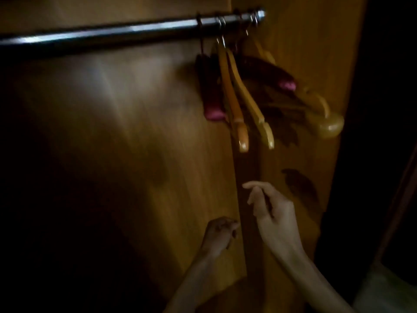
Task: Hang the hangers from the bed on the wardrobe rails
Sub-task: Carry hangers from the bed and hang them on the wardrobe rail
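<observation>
Wood-grain panelling in a warm orange-brown (135,123) fills the wardrobe interior, dimly lit, with a pale reflection on the back wall. A dark, glossy metal rail (126,32) is seen running across the top, slanting slightly upward to its shiny end cap at the right side panel (311,41).

Several hangers are hung close together near the right end of the rail by thin metal hooks. Two dark maroon hangers with pinkish ends are visible: one (208,96) hangs furthest left, the other (268,73) is turned out toward the side panel. Between them, two light orange wooden hangers (234,105) hang edge-on, just beside each other, with rounded ends pointing down. A paler, thicker wooden hanger (325,118) is seen furthest right, against the side panel. Dark shadows are cast on the panel below them.

No brand, label or writing can be read anywhere; the picture is blurred and dark.

Both hands are held well below the hangers, touching none. The left hand (220,233) is loosely curled, and nothing is seen in it. The right hand (270,206) is raised a little higher, with fingers relaxed and bent, thumb and forefinger apart, and is empty. A pale surface (388,294) is glimpsed at the lower right corner.
</observation>
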`<action>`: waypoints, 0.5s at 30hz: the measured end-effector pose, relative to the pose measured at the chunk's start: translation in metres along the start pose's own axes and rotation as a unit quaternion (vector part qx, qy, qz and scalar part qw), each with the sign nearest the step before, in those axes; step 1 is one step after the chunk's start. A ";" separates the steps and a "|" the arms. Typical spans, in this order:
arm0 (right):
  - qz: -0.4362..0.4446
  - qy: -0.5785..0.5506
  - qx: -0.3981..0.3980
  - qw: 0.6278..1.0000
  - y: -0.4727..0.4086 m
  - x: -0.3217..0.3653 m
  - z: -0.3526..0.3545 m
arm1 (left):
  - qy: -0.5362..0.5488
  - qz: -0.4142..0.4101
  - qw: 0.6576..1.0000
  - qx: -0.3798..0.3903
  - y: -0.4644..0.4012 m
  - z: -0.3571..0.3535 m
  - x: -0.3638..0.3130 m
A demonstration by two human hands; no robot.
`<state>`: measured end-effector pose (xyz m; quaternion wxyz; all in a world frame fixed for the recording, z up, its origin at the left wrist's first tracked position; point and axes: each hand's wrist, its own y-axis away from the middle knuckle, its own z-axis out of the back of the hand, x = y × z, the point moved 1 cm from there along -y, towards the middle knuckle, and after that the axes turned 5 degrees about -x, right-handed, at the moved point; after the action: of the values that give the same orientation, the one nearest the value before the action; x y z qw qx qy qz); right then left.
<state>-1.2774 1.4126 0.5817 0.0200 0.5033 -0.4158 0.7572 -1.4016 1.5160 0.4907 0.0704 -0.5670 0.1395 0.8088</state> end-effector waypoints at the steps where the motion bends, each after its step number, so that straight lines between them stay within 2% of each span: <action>1: -0.026 0.014 0.014 0.999 0.022 -0.017 0.001 | -0.019 0.037 0.999 0.023 0.006 -0.009 0.028; 4: -0.139 0.088 0.084 0.983 0.088 -0.068 0.000 | -0.066 0.107 0.990 0.062 0.023 -0.034 0.097; 8: -0.352 0.165 0.166 0.906 0.187 -0.139 0.008 | -0.098 0.161 0.976 0.105 0.048 -0.072 0.162; 12: -0.521 0.191 0.129 0.822 0.297 -0.171 0.035 | -0.131 0.209 0.946 0.212 0.076 -0.119 0.227; 15: -0.628 0.185 0.060 0.754 0.378 -0.177 0.056 | -0.223 0.214 0.898 0.314 0.107 -0.152 0.279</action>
<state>-1.3185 1.1976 0.2216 0.5372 0.5014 0.0517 0.6763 -1.3912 1.3555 0.1965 0.0999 -0.2764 0.4848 0.8238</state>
